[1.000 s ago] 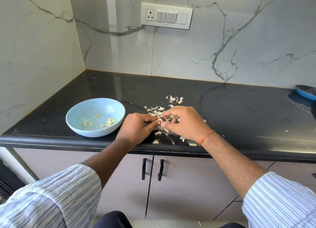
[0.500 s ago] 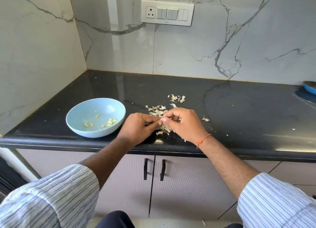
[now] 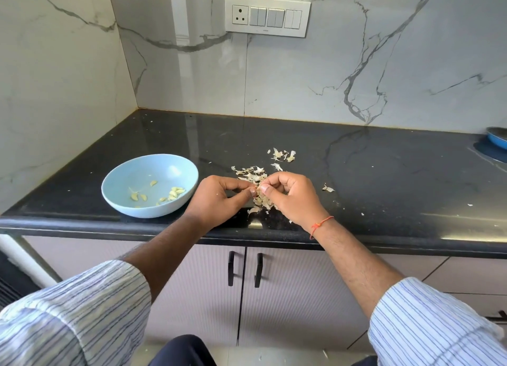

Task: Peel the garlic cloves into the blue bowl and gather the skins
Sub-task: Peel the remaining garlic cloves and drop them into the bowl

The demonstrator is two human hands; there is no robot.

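The light blue bowl (image 3: 118, 179) sits on the black counter at the left and holds several peeled garlic cloves (image 3: 175, 193). Just right of it, my left hand (image 3: 216, 198) and my right hand (image 3: 290, 195) meet fingertip to fingertip and pinch a small garlic clove (image 3: 258, 189) between them; the clove is mostly hidden by the fingers. Papery garlic skins (image 3: 252, 173) lie under and behind the hands, with a second small clump (image 3: 282, 156) farther back and a stray skin (image 3: 328, 188) to the right.
The black counter (image 3: 384, 173) runs right to a blue pan (image 3: 498, 138) at the frame's edge. Marble walls close the back and left. A switch panel (image 3: 267, 16) hangs on the back wall. Cabinet doors with black handles (image 3: 244, 268) are below the counter edge.
Both hands stay together on the clove over the skins, with only small finger movements. The camera has shifted slightly, so the blue pan sits closer to the right edge.
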